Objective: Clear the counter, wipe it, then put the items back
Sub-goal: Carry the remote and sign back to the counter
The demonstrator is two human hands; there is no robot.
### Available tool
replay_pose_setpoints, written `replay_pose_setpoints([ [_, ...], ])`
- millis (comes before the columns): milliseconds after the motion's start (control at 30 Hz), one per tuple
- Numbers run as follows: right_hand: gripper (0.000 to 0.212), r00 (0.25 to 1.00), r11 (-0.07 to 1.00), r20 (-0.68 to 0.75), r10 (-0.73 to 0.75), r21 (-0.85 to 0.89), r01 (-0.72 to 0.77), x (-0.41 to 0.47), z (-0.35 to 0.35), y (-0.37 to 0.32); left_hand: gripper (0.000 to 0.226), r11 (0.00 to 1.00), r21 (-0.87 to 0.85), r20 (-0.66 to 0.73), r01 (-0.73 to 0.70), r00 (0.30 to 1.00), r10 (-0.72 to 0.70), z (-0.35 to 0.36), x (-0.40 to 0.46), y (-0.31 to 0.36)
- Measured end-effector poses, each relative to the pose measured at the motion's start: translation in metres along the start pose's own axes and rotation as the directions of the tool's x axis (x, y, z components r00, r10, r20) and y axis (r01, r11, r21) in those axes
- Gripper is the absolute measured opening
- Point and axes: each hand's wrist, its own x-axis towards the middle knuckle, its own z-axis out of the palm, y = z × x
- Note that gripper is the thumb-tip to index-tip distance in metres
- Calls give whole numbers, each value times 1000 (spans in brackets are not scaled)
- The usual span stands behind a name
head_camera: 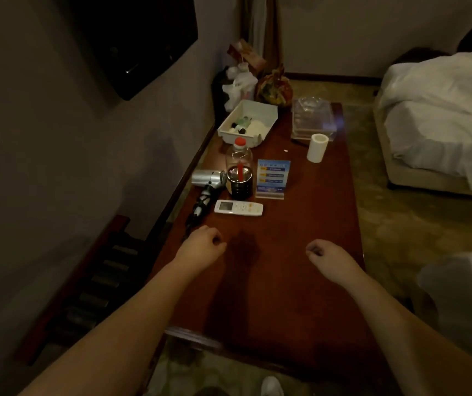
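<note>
Both hands hover loosely curled and empty over the surface (286, 267), left hand (203, 241) near the hair dryer (207, 178), right hand (329, 254) toward the bed-side edge. The remote (239, 208), mid-surface, looks light and rigid; pinch its long sides. The bottle (239, 170) and sign (272, 178) crowd just behind.

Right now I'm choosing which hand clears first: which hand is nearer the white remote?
Left. The left hand hovers just in front of the white remote; the right hand sits farther off, to its right.

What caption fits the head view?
Both hands hover empty over the cluttered wooden counter.
</note>
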Motion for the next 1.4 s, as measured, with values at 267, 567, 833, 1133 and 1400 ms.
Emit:
replay_pose_setpoints([
  [267,19,998,999,-42,35,31,-34,144,-15,6,49,979,202,2,29,1000,-30,38,114,30],
  [567,64,995,992,-95,43,120,-31,253,7,-2,80,914,406,115,-14,993,-36,77,195,20],
  [833,28,993,978,-113,-25,202,48,278,20,0,64,877,480,108,-5,993,-54,81,210,17],
  [1133,19,986,957,-166,5,286,43,201,31,12,59,958,76,93,277,955,-283,84,154,4],
  [1400,12,995,891,-88,34,455,10,88,38,-11,60,832,-385,89,401,913,-398,73,31,-19],
])
